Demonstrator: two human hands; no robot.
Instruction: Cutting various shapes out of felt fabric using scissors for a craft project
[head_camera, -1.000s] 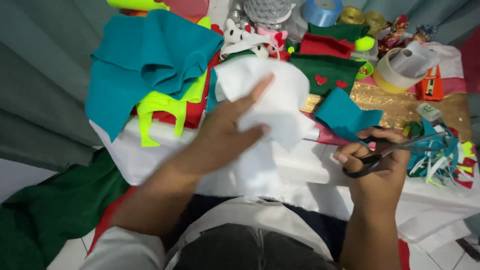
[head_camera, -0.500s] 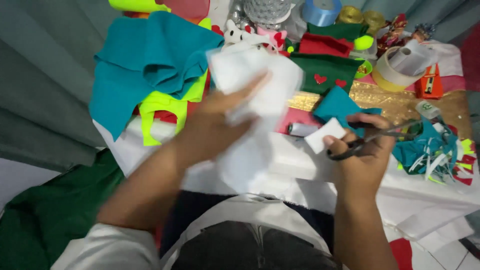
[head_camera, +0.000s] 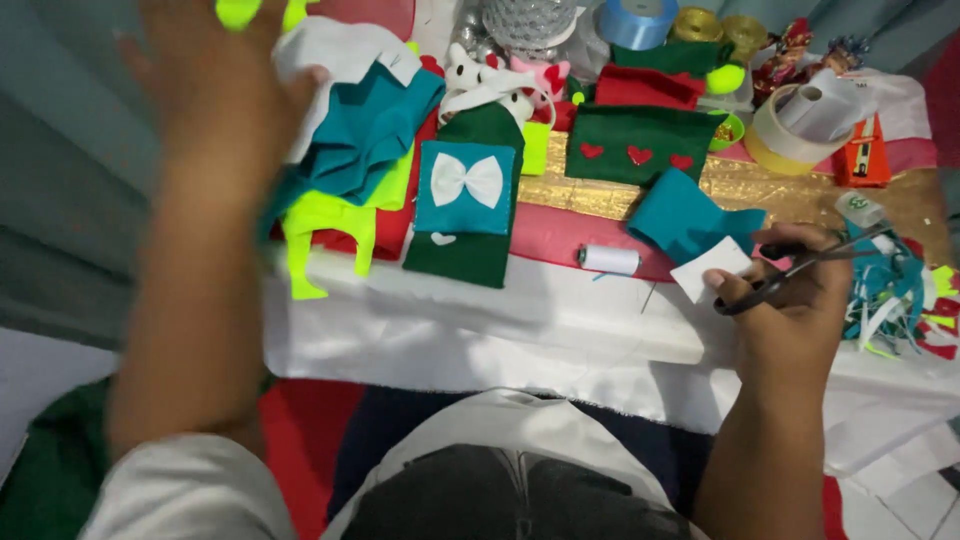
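1. The right hand (head_camera: 790, 315), at the right of the frame, has its grip closed through the handles of a pair of dark scissors (head_camera: 800, 268), whose blades point toward the right edge
2. The same hand pinches a small white felt piece (head_camera: 708, 268) between thumb and fingertip, just left of the scissor handles and over the white desk (head_camera: 480, 330)
3. That felt piece looks light, thin and limp; it would likely flop if held by one corner, so a pinch near the edge being worked seems best
4. The left hand (head_camera: 215, 75) is raised at the upper left, blurred; it touches a sheet of white felt (head_camera: 335, 50) above a teal felt pile (head_camera: 355, 135), and whether its grip is closed on the sheet cannot be told
5. Near the middle lies a green felt pouch (head_camera: 465, 215) with a white bow, and a white thread spool (head_camera: 610, 260) sits just beside the small piece
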